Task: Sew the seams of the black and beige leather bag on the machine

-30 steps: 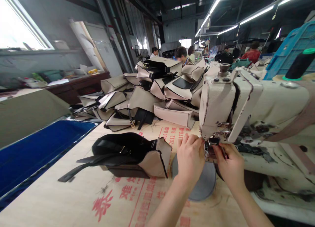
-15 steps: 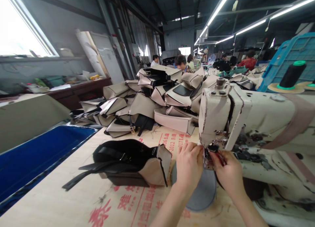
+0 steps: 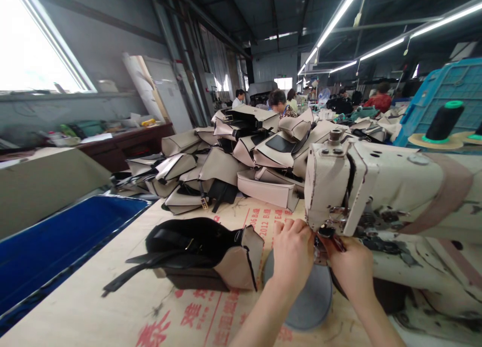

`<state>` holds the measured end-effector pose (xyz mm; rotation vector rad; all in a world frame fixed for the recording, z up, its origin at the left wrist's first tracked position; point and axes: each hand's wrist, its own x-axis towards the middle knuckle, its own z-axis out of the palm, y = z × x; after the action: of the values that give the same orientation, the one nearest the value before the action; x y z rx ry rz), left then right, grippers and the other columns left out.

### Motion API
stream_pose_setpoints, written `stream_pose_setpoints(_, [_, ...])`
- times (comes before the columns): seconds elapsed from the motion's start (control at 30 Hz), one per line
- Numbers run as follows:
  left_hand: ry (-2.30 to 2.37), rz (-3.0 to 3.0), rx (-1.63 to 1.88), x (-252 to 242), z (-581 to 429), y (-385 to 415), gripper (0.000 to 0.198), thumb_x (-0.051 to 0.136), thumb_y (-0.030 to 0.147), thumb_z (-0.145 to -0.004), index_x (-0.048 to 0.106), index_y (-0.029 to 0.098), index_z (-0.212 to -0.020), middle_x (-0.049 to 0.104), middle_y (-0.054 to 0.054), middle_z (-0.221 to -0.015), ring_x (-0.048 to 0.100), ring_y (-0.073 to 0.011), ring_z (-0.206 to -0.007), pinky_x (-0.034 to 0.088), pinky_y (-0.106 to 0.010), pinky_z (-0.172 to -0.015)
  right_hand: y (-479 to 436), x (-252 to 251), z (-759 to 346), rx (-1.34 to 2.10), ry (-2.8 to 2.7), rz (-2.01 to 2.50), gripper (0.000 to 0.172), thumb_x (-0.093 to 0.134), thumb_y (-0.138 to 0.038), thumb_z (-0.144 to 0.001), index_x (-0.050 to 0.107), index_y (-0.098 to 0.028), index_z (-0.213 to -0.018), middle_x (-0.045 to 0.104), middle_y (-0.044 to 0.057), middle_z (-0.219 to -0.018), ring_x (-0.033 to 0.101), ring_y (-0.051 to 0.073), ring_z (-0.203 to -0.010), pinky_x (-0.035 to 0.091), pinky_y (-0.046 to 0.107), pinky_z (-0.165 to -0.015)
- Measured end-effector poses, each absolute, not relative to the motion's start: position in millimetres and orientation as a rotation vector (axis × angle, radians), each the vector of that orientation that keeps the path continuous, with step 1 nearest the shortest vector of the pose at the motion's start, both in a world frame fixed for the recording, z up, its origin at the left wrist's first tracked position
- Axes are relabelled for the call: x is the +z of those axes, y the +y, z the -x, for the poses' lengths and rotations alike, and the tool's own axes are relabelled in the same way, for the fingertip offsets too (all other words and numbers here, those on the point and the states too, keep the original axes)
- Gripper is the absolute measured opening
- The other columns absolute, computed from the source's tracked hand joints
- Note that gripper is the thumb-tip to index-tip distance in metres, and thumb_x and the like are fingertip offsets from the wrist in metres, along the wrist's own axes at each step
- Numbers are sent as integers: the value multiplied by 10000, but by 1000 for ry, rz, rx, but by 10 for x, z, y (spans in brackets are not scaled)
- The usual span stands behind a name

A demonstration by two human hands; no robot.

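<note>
At the needle area of a cream sewing machine point(image 3: 329, 176), both hands work close together. My left hand point(image 3: 293, 251) has its fingers curled and pinched just left of the needle; what they hold, if anything, is hidden. On the other side, my right hand point(image 3: 354, 264) is closed round a small dark reddish object point(image 3: 339, 243), too hidden to name. A round grey plate point(image 3: 311, 304) lies below the hands. To the left, a beige and black handbag point(image 3: 237, 264) rests on its side with its black lining and strap showing, touched by neither hand.
Behind the table point(image 3: 124, 302), unfinished beige handbags point(image 3: 222, 166) form a tall pile. A blue bin point(image 3: 75, 241) stands at the left. Black thread point(image 3: 444, 121) on a spool and a blue crate point(image 3: 440, 96) are at the right. Several people sit farther back.
The view has tilted slightly, so everything sits a little lower. Both hands stay at the needle area, with barely any movement of the fingers.
</note>
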<state>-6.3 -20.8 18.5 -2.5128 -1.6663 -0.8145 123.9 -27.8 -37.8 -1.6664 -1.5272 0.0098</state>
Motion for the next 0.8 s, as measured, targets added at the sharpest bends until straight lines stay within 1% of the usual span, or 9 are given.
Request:
stream_pose_setpoints(0.1, [-1689, 2512, -977, 177, 110, -284, 103, 464, 181, -862, 566, 171, -848, 568, -50, -921, 505, -222, -882, 397, -372, -755, -343, -349, -1324, 342, -1526, 1572, 366, 521, -524, -797, 646, -197, -688, 624, 28, -687, 562, 187, -650, 359, 264, -598])
stream_pose_setpoints(0.17, [-1637, 2582, -1131, 153, 165, -383, 197, 424, 147, -870, 533, 182, -1030, 547, -59, -1045, 498, -205, -961, 408, -346, -811, -406, -343, -1395, 661, -1531, 1404, 308, 536, -492, -801, 655, -210, -766, 633, 17, -789, 576, 164, -738, 403, 243, -675])
stream_pose_setpoints(0.23, [-1491, 2809, -1134, 114, 217, -492, 334, 397, 110, -866, 462, 217, -1175, 517, -42, -1161, 489, -178, -1029, 401, -314, -876, -471, -344, -1461, 900, -1587, 1275, 305, 520, -476, -817, 648, -202, -777, 619, 19, -827, 570, 152, -785, 417, 228, -722])
stream_pose_setpoints(0.33, [-1387, 3137, -971, 37, 248, -596, 481, 431, 76, -823, 393, 233, -1276, 509, -37, -1215, 499, -170, -1058, 408, -277, -902, -527, -333, -1515, 1000, -1701, 1271, 355, 506, -487, -821, 609, -171, -698, 574, 16, -740, 539, 140, -721, 410, 218, -666])
stream_pose_setpoints(0.4, [-1550, 3134, -1009, -19, 238, -599, 413, 440, 91, -824, 478, 219, -1216, 584, -43, -1076, 560, -167, -936, 453, -251, -809, -526, -316, -1509, 952, -1717, 1317, 362, 513, -489, -817, 598, -164, -683, 553, 7, -704, 519, 128, -682, 395, 210, -629])
stream_pose_setpoints(0.5, [-1745, 2998, -1238, -77, 214, -521, 244, 426, 163, -867, 637, 212, -981, 613, -30, -835, 578, -145, -740, 459, -221, -676, -485, -313, -1467, 861, -1706, 1337, 335, 512, -466, -829, 616, -173, -705, 560, -1, -701, 522, 112, -664, 390, 197, -616])
stream_pose_setpoints(0.6, [-1798, 2890, -1403, -91, 202, -403, 248, 420, 182, -877, 667, 202, -891, 601, -34, -786, 560, -135, -699, 439, -210, -645, -438, -373, -1445, 640, -1677, 1365, 282, 516, -428, -840, 630, -191, -739, 582, -10, -705, 534, 99, -627, 395, 193, -593])
stream_pose_setpoints(0.73, [-1889, 2779, -1487, -88, 175, -268, 207, 464, 150, -852, 666, 196, -834, 597, -19, -779, 545, -124, -698, 403, -200, -634, -424, -488, -1481, 19, -1536, 1474, 245, 554, -411, -827, 653, -186, -817, 632, 14, -754, 576, 114, -634, 415, 212, -618])
stream_pose_setpoints(0.8, [-1913, 2766, -1521, -96, 153, -228, 190, 482, 156, -847, 667, 195, -830, 586, -10, -752, 530, -113, -665, 380, -193, -598, -435, -522, -1501, -157, -1534, 1453, 259, 545, -402, -837, 655, -170, -808, 632, 27, -727, 579, 114, -618, 422, 214, -624])
